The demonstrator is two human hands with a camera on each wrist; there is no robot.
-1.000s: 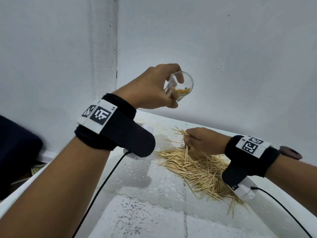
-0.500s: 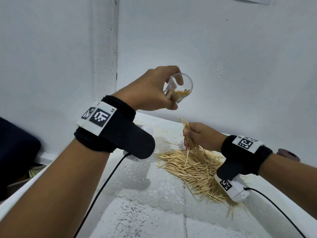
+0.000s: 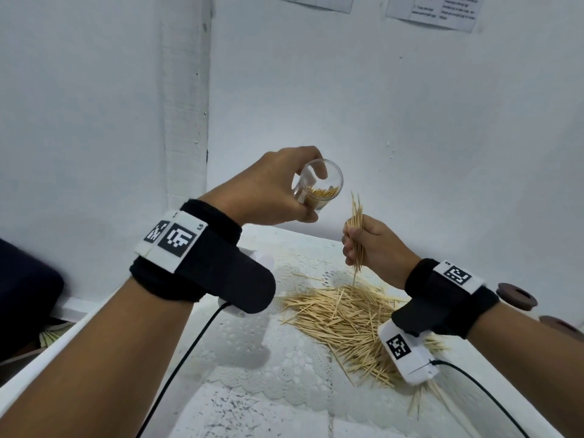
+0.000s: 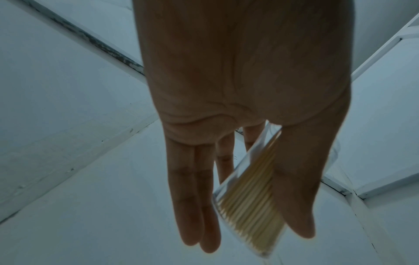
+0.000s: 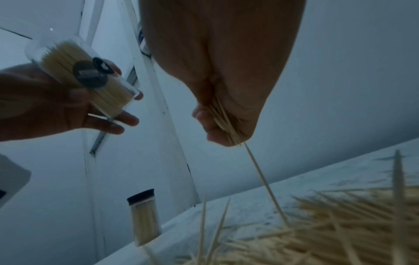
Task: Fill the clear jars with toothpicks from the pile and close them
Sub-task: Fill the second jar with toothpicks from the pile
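Toothpicks [image 3: 355, 229] weigh basically nothing, but they're stiff, pointy and slide past each other, so I reckon a tight pinch round the middle of the bundle is the way to hold them. From the head view, my right hand [image 3: 376, 248] is doing that, fingers curled round a small bunch just beside the jar [image 3: 317, 186], tips pointing up, one straggler dangling toward the pile [image 3: 350, 324] on the lace cloth [image 3: 252, 336]. My left hand [image 3: 271, 191] holds the jar up, tilted, mouth toward the bunch, partly filled.

Left wrist view: thumb and fingers clamp the jar's [image 4: 247, 193] clear wall, with toothpicks packed along one side. It looks smooth and rigid, so slippery I'd guess.

Right wrist view: the bunch [image 5: 224, 116] is squeezed in my fist and the loose one [image 5: 265, 182] hangs down. A second jar [image 5: 144, 224] stands capped by the wall, full.
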